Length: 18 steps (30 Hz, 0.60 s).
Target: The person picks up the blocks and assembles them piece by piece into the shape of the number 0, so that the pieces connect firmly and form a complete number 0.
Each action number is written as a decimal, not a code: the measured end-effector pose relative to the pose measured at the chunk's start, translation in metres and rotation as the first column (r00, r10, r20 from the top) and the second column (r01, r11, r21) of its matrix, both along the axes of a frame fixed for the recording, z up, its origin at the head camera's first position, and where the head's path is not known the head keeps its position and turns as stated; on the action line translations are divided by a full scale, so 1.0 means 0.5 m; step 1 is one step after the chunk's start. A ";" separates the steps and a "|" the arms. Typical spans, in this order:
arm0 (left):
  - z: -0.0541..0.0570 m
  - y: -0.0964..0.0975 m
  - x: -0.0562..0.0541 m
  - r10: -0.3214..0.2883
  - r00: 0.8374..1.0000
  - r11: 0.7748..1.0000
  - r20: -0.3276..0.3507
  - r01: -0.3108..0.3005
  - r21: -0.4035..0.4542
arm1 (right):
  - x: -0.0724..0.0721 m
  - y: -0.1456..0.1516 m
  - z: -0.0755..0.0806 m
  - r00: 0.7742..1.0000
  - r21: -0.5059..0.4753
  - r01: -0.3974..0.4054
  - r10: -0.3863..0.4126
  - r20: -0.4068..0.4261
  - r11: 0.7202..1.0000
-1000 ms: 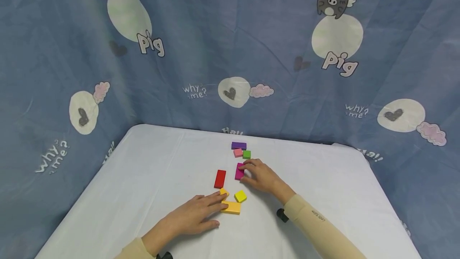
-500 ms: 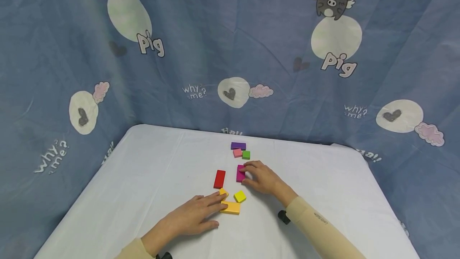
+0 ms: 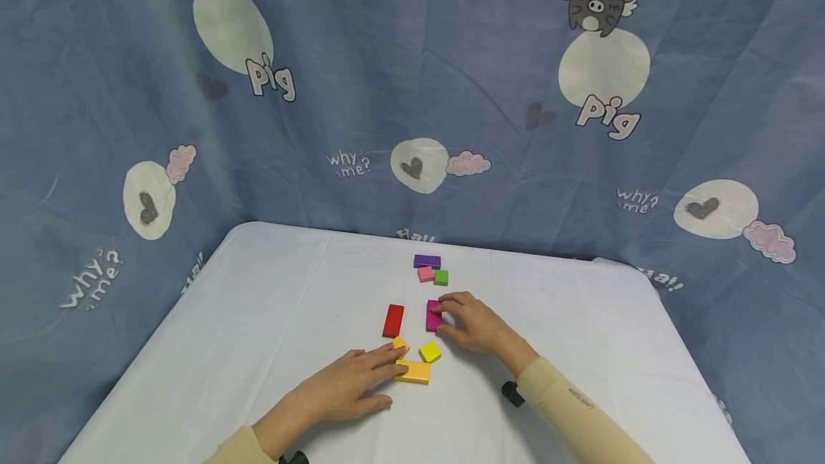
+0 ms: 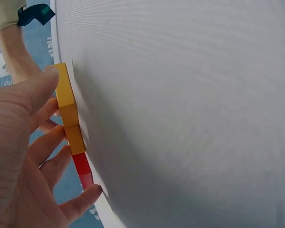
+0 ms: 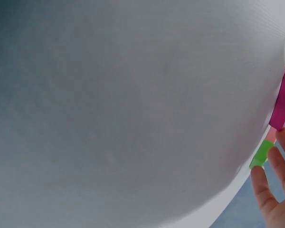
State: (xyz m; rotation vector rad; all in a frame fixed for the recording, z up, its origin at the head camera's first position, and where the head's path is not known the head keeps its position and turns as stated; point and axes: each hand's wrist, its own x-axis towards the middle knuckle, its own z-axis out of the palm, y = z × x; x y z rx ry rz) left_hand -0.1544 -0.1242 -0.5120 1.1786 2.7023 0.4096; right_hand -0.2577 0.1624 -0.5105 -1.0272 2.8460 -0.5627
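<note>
The magenta rectangular block (image 3: pixel 432 320) lies flat at the fingertips of the right hand (image 3: pixel 475 324). The right hand pinches it lengthwise: thumb at the near end, a finger at the far end, index finger on the top face.

The left hand (image 3: pixel 344 384) is palm down, fingers extended and spread, thumb clear of the blocks. Its index fingertip rests on the orange rectangular block (image 3: pixel 415 373); the next finger rests on the small orange block (image 3: pixel 400 342).

The small yellow block (image 3: pixel 430 351) is located between the two hands, near the right thumb. The red rectangular block (image 3: pixel 393 321) lies just beyond the left fingertips, left of the right hand; contact with the small orange block cannot be determined.

Beyond the right fingertips are the small pink block (image 3: pixel 426 274) and the small green block (image 3: pixel 441 278), side by side. The purple rectangular block (image 3: pixel 427 261) lies directly behind them, farthest from both hands.

Both hands work over a white-covered table (image 3: pixel 309 306). A blue printed curtain (image 3: pixel 309 127) hangs beyond its far edge.
</note>
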 end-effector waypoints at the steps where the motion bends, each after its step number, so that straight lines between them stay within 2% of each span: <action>1: 0.000 0.000 0.000 0.001 1.000 1.000 0.002 -0.001 0.000 | 0.001 0.001 0.000 1.000 -0.003 0.001 -0.001 0.002 1.000; 11: 0.000 -0.002 0.000 0.000 1.000 1.000 0.017 0.000 0.004 | 0.013 0.009 -0.003 1.000 -0.028 -0.008 0.008 0.000 1.000; 18: -0.001 -0.002 -0.001 -0.012 1.000 1.000 0.001 0.012 0.014 | 0.019 0.013 -0.004 1.000 -0.037 -0.009 0.009 -0.002 0.999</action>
